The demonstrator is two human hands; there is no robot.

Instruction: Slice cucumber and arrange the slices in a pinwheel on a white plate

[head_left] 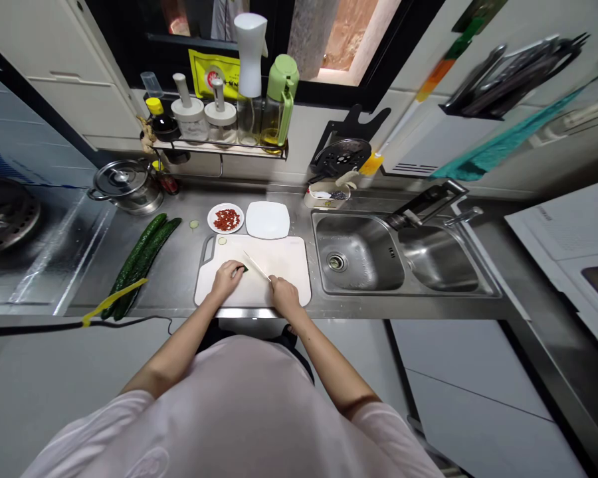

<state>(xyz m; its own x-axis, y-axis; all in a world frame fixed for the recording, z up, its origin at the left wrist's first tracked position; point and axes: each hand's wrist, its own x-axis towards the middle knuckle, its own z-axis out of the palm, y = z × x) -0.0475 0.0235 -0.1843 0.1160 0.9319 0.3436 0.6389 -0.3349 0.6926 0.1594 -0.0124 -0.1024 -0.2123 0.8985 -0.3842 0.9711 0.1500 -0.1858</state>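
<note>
Close by, the green bit (245,269) sits at the tips of the left hand (225,281), next to the knife (257,265)

The left fingers are bent and close together, pinching the green bit down on the white board (284,255). Only its end pokes out, on the side by the right hand (285,296), so I can't tell which way its long side goes. The left hand is the nearer one. The right fingers are curled shut around the knife handle. The blade slants away from the body and over to the left, and its tip goes past the green bit. It is just beside it, but I can't see if they touch.

Farther out, a thin round slice (222,241) lies near the board's far left corner. Past the board are a round plate (211,218) with red bits (227,220) and a square white plate (268,220). Two long cucumbers (152,255) lie on a slant, well off to the left. The sink (359,239) is on the right.
</note>
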